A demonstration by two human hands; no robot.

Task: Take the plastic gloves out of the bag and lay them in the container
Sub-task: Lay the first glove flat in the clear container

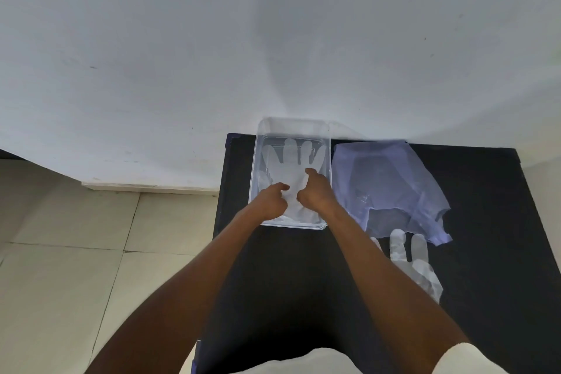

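Note:
A clear plastic container stands at the far left of the black table. A translucent plastic glove lies flat inside it, fingers pointing away from me. My left hand rests on the glove's lower left part with its fingers curled. My right hand presses on the glove's right side, index finger stretched forward. A bluish see-through bag lies crumpled just right of the container. A second glove lies on the table below the bag, partly under its edge.
The black table stands against a white wall. Pale floor tiles lie to the left of the table. The container's far end touches the wall.

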